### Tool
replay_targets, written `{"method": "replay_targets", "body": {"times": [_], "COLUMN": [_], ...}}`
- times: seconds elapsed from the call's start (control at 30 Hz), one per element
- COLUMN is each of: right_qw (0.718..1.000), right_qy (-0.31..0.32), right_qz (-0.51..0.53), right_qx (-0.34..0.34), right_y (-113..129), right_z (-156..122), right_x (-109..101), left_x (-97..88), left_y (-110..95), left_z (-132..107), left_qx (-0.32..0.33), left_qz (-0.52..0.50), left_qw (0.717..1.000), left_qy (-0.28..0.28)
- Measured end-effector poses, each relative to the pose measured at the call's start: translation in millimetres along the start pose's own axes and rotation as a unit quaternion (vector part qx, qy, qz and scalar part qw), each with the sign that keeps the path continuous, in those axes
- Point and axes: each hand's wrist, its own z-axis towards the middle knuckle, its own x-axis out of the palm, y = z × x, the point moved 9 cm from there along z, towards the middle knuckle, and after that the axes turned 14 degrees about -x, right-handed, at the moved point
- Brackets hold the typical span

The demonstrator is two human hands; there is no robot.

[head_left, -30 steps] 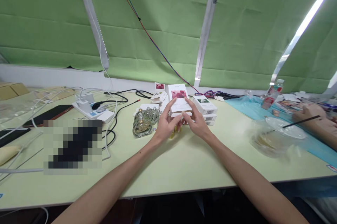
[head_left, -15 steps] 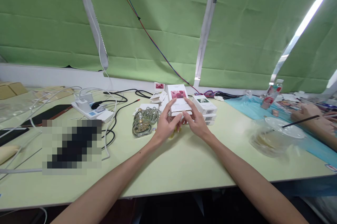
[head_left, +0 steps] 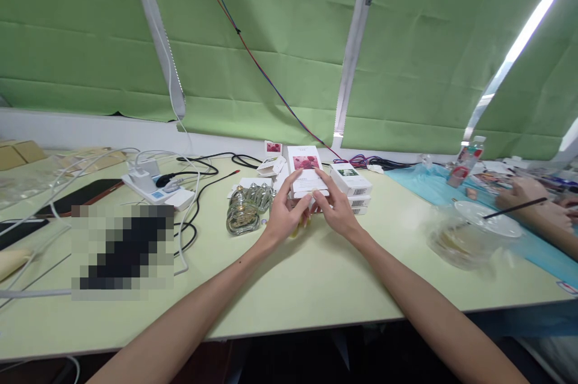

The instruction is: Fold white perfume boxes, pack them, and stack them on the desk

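Clearly, a white carton with a pink flower print (head_left: 306, 162) is gripped between the left hand (head_left: 284, 215) and the right hand (head_left: 336, 209), fingers laid along its sides and thumbs brought to its near end. Whether its underside is supported by the table (head_left: 307, 288) cannot be told. Something yellow (head_left: 295, 232), mostly hidden, is seen just below the grip. To the left of the grip, clear glass perfume bottles (head_left: 244, 218) are clustered near the left hand; farther left, a white power strip (head_left: 151, 187) is crowded with plugs. Just right of the held carton, white boxes (head_left: 351, 176) are stacked, the top one printed with a white flower on green. Well to the right, a lidded plastic cup (head_left: 465, 239) is pierced by a black straw (head_left: 515, 208), and beyond it a co-worker's hands (head_left: 528, 197) are seen.
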Motion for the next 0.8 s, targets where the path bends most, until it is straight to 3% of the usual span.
{"method": "replay_targets", "body": {"times": [0.8], "right_qw": [1.0], "right_qy": [-0.003], "right_qz": [-0.017], "right_qx": [0.008], "right_y": [-2.2], "right_z": [-0.9], "right_x": [-0.1], "left_x": [-1.3], "left_y": [2.0], "left_z": [0.5], "left_qx": [-0.001], "left_qz": [0.002], "left_qw": [1.0], "left_qy": [-0.005]}}
